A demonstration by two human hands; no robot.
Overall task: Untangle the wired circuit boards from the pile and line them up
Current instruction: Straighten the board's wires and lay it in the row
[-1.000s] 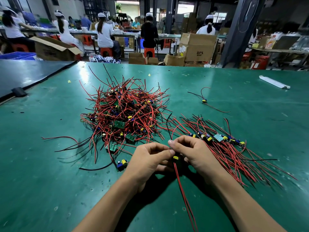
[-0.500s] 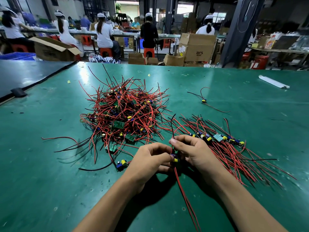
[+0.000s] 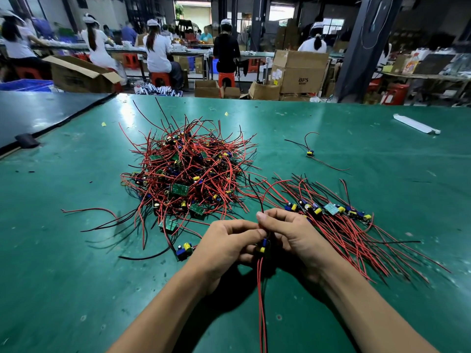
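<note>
Dim factory hall, daylight at far doorway [image 3: 195, 11].
Green table [image 3: 356, 154] in front of dark pillar [image 3: 364, 52]; stacked cardboard boxes [image 3: 300, 72] just left of pillar; further left, people [image 3: 156, 52] on red stools [image 3: 159, 78] at long bench [image 3: 257, 54].

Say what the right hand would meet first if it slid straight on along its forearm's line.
Probably the stray wires on the right of the pile, just beyond the right hand. The left hand lies beside that line, sharing the board. Depth is unclear.

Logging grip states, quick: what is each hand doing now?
Left hand: pinching the wired circuit board.
Right hand: gripping the same board.
</note>
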